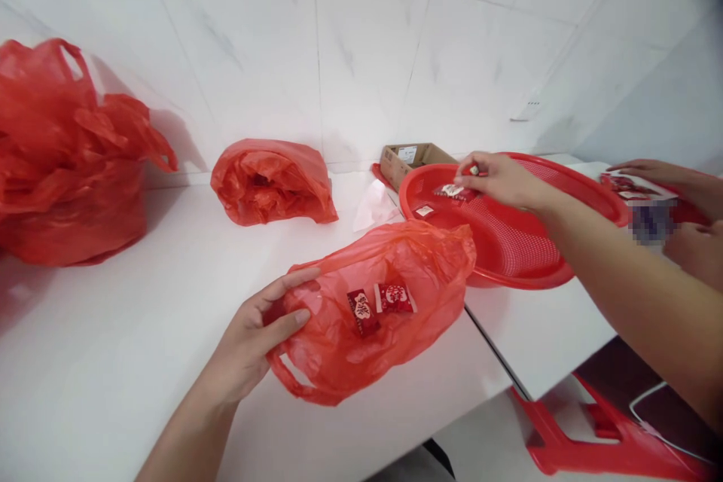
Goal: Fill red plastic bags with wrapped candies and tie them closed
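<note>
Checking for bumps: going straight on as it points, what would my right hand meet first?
Probably the left rim of the red plastic basket; depth is unclear; if the right hand clears it, the brown cardboard box.

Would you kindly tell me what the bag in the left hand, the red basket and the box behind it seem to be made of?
Bag: apparently thin, glossy plastic film, being crinkled and translucent. Basket: probably smooth moulded plastic, given its shiny rim and perforations. Box: likely matte cardboard, judging by its brown walls.
</note>
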Action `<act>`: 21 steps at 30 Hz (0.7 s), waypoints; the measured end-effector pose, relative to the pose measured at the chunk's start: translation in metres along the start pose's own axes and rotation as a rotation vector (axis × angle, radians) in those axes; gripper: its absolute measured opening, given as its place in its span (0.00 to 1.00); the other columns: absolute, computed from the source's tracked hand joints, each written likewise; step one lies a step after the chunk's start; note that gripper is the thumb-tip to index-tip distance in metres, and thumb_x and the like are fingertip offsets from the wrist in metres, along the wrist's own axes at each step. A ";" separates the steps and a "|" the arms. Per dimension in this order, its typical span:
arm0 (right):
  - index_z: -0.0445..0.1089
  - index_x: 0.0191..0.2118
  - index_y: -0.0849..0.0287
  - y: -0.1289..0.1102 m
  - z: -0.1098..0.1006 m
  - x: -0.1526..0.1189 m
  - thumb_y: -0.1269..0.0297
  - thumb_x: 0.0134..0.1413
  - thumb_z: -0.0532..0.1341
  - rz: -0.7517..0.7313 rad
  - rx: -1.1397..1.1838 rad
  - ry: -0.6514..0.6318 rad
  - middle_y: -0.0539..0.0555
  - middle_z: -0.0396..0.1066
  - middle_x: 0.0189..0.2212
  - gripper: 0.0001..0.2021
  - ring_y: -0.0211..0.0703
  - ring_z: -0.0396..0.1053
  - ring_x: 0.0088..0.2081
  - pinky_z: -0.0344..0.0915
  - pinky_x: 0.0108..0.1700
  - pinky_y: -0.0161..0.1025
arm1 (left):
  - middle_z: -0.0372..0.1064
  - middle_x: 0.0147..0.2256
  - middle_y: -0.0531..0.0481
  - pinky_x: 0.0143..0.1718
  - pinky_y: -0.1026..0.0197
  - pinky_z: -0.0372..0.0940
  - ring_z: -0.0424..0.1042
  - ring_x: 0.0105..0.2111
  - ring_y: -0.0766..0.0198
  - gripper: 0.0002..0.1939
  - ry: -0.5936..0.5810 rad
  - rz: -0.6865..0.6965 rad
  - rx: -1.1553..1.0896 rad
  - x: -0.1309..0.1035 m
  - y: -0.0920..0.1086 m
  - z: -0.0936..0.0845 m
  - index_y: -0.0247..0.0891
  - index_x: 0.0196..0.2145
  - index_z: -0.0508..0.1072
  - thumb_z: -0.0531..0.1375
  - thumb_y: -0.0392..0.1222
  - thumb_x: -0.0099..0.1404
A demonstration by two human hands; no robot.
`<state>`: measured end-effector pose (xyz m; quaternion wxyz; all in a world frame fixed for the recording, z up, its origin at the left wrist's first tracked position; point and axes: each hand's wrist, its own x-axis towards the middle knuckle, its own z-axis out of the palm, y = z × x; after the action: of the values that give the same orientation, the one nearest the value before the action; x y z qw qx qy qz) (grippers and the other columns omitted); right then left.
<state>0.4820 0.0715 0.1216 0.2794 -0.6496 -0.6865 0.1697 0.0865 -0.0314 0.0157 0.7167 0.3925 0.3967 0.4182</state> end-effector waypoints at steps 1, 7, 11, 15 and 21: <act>0.66 0.37 0.58 -0.016 -0.004 -0.012 0.59 0.56 0.62 -0.026 0.096 0.070 0.51 0.69 0.26 0.08 0.36 0.67 0.29 0.63 0.34 0.37 | 0.74 0.50 0.47 0.39 0.63 0.74 0.77 0.40 0.59 0.24 0.002 0.006 -0.017 0.000 0.000 0.000 0.48 0.50 0.78 0.72 0.41 0.54; 0.66 0.37 0.53 -0.098 0.037 -0.089 0.56 0.57 0.64 -0.214 0.376 -0.108 0.49 0.70 0.29 0.09 0.38 0.67 0.27 0.65 0.31 0.39 | 0.76 0.47 0.47 0.37 0.64 0.74 0.78 0.38 0.59 0.24 -0.052 0.029 -0.087 -0.003 -0.001 0.005 0.48 0.50 0.78 0.71 0.39 0.54; 0.66 0.35 0.53 -0.099 0.095 -0.103 0.62 0.60 0.59 -0.255 0.278 -0.390 0.49 0.71 0.30 0.03 0.40 0.70 0.31 0.66 0.35 0.39 | 0.76 0.49 0.46 0.38 0.64 0.74 0.78 0.40 0.58 0.25 -0.015 0.074 -0.080 -0.001 0.001 0.006 0.46 0.51 0.77 0.70 0.38 0.54; 0.69 0.40 0.54 -0.082 0.121 -0.097 0.66 0.61 0.57 -0.286 0.117 -0.426 0.51 0.74 0.40 0.04 0.42 0.71 0.41 0.66 0.44 0.40 | 0.74 0.52 0.44 0.39 0.63 0.74 0.78 0.43 0.54 0.27 0.029 0.096 -0.043 0.000 0.001 0.005 0.44 0.52 0.76 0.70 0.39 0.53; 0.74 0.35 0.55 -0.071 0.109 -0.095 0.54 0.63 0.57 -0.221 0.084 -0.480 0.49 0.73 0.30 0.13 0.39 0.69 0.33 0.65 0.37 0.38 | 0.73 0.54 0.47 0.39 0.65 0.74 0.77 0.45 0.56 0.25 -0.023 0.103 -0.029 -0.002 0.001 0.006 0.47 0.50 0.77 0.70 0.39 0.54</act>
<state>0.3597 -0.0146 0.0626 0.1521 -0.4996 -0.7921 0.3159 0.0908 -0.0340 0.0194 0.7045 0.4067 0.3616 0.4555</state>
